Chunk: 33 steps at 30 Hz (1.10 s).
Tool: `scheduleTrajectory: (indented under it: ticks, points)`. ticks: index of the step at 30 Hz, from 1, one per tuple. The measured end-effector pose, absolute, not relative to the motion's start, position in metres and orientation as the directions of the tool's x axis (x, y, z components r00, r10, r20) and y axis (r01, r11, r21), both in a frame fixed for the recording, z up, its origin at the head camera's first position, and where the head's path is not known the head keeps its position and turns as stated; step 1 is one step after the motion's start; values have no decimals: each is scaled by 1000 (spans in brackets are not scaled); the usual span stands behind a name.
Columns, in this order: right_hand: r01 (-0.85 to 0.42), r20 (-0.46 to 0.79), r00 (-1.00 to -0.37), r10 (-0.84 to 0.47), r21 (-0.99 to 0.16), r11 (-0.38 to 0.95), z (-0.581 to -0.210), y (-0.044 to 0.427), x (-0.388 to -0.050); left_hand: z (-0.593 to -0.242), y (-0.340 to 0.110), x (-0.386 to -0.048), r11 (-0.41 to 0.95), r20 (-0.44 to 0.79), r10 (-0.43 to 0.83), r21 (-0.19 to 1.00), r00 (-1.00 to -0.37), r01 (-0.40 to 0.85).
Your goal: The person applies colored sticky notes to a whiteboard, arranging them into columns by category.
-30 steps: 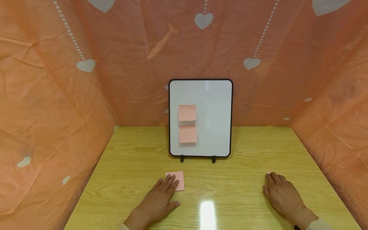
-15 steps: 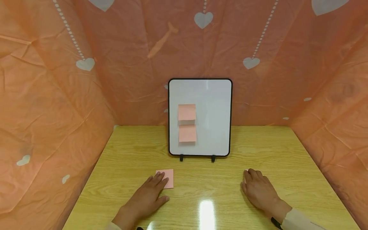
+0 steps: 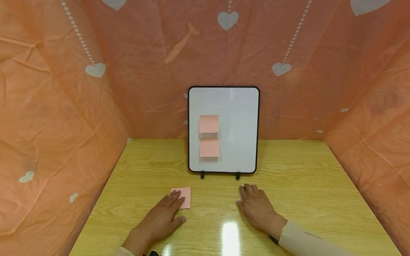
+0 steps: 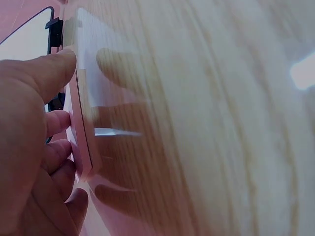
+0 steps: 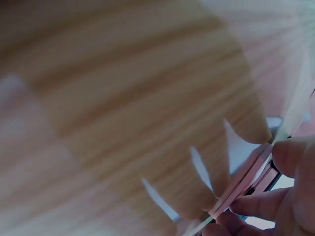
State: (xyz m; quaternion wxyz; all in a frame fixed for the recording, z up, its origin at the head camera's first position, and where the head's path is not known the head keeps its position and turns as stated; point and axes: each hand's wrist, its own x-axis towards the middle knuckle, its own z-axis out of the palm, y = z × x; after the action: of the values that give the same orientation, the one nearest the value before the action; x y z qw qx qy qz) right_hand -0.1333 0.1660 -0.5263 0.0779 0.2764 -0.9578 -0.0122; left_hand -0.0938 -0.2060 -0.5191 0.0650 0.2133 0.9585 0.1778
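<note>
My left hand [image 3: 159, 218] rests with spread fingers on a pink sticky pad [image 3: 186, 199] lying on the table. From the left wrist, the pad's edge [image 4: 82, 130] shows as thick, with the fingertips of my left hand [image 4: 44, 108] along it. Nearer the middle, my right hand [image 3: 258, 207] grips another pink pad [image 3: 240, 196], mostly hidden under the fingers. The right wrist view shows this pad's edge [image 5: 241, 184] low against the tabletop, with the thumb and fingers of my right hand [image 5: 280, 196] at it.
A black-framed whiteboard [image 3: 238, 131] stands upright behind the hands on small black feet. Two pink notes, an upper one [image 3: 209, 124] and a lower one [image 3: 209, 147], are on its left half. Orange cloth [image 3: 144, 89] surrounds the wooden table [image 3: 298, 167].
My right hand has moved far to the left across the table with its pad. My left hand and the pad under it have shifted a little to the left.
</note>
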Motion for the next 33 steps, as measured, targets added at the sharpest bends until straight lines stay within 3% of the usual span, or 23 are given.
scheduleTrajectory:
  ticks: [14, 33]
  points:
    - [-606, 176, -774, -609, 76, 792, -525, 149, -133, -521, -207, -93, 844, -26, 428, 369, -903, 390]
    - [-630, 205, -751, -628, 63, 774, -524, 149, -134, -514, -201, -94, 844, 11, 437, 340, -899, 414]
